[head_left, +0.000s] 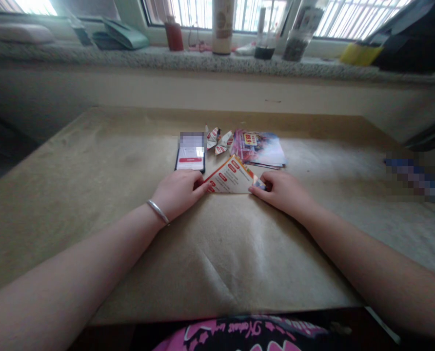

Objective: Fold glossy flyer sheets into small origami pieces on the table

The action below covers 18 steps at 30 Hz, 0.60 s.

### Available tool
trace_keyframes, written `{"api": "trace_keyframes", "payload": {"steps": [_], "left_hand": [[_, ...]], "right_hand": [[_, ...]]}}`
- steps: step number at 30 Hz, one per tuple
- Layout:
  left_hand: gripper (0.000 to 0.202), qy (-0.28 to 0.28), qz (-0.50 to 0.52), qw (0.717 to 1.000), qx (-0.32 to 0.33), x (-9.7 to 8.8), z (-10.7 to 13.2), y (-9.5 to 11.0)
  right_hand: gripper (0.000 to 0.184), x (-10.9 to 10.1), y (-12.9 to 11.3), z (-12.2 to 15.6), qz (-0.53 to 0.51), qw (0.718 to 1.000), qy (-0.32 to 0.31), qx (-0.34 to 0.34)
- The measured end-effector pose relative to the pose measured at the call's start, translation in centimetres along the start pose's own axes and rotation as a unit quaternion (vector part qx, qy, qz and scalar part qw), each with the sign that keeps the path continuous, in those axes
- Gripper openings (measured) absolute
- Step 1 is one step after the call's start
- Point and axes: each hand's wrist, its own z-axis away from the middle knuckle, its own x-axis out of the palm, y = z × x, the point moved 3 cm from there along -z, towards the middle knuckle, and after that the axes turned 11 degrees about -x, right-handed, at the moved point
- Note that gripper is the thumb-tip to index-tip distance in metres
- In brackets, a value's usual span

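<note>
A printed leaflet folded into a triangle lies flat on the brown paper table cover. My left hand, a silver bangle on its wrist, presses the triangle's left corner with curled fingers. My right hand pinches the triangle's right corner against the table. Just beyond the triangle lie a phone with its screen lit, two small folded paper figures, and a stack of colourful leaflets.
A stone windowsill runs along the back with a red bottle, a tall cylinder, jars and a yellow item. A dark object sits at the right edge.
</note>
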Motion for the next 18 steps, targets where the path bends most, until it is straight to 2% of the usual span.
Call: {"api": "trace_keyframes", "payload": {"steps": [5, 9, 13, 18], "left_hand": [[0.038, 0.009, -0.016, 0.999, -0.048, -0.1, 0.2, -0.1], [0.035, -0.007, -0.001, 0.999, -0.05, -0.1, 0.2, -0.5], [0.031, -0.03, 0.017, 0.998, -0.053, -0.3, 0.1, -0.9], [0.025, -0.044, 0.047, 0.997, -0.048, -0.4, 0.0, -1.4]], "right_hand": [[0.033, 0.2, 0.2, 0.0, 0.001, 1.0, -0.002, 0.021], [0.028, 0.0, 1.0, 0.4, -0.035, 0.999, 0.008, 0.03], [0.023, 0.0, 1.8, 0.9, -0.082, 0.995, -0.011, 0.048], [0.019, 0.0, 2.1, 1.1, -0.107, 0.994, 0.005, 0.019]]}}
